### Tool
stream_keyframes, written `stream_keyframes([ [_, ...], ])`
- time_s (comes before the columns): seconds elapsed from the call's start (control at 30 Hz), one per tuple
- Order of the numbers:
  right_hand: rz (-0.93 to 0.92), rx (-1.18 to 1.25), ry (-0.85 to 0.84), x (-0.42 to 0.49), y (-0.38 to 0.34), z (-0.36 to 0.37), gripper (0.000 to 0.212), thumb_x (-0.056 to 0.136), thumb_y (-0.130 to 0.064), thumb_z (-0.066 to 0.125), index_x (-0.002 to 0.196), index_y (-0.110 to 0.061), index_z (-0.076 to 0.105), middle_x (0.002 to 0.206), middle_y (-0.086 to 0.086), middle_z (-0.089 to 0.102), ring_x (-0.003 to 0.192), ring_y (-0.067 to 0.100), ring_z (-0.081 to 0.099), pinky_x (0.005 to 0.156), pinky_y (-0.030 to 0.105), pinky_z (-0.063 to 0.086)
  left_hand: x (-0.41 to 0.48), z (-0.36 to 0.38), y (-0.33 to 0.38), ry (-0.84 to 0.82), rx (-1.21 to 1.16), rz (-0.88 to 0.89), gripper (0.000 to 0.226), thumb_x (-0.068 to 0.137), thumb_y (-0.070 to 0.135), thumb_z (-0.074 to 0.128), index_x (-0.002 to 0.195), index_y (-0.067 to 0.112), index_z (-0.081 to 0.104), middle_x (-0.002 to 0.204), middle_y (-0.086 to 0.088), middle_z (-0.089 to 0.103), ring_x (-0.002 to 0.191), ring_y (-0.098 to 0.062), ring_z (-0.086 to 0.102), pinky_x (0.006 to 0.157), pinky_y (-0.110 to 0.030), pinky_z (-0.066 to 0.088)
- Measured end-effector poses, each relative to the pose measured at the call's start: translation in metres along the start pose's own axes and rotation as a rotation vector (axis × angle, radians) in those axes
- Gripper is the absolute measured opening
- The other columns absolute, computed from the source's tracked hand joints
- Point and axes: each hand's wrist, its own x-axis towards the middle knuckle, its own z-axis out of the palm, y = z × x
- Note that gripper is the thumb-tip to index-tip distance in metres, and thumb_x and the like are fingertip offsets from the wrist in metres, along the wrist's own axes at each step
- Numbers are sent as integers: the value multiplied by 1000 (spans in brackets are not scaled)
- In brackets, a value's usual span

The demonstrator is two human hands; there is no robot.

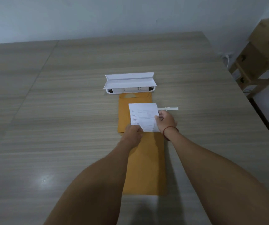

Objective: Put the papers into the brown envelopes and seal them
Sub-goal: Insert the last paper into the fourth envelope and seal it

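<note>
1. Head view: the left hand and the right hand each pinch a side of the paper. It is just above two brown envelopes on the table.
2. The paper looks ready to go in. Next, its edge must find an envelope's open end.

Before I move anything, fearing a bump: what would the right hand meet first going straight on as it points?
Likely the white tray, beyond the paper the right hand holds; depth unclear.

Paper over far envelope; tray behind; strip right.
</note>
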Motion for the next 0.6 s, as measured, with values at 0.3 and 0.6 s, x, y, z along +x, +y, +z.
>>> stream_keyframes([
  [0.3,-4,25,-142,-9,19,-1,25,93,-21,57,114,-7,59,106,8,64,90,18,57,79,29,46,-4,-3,5,43,-29,-26,13,90,8,59,100,6,67,113,-13,60,116,-28,47,97,-36,43],
  [0.6,-33,-53,-226,-11,23,-4,23,91,-22,61,109,-7,63,107,8,66,101,24,62,81,30,48,-8,-1,8,45,23,-24,16,92,7,55,103,6,67,110,-9,65,114,-27,48,96,-33,39],
])
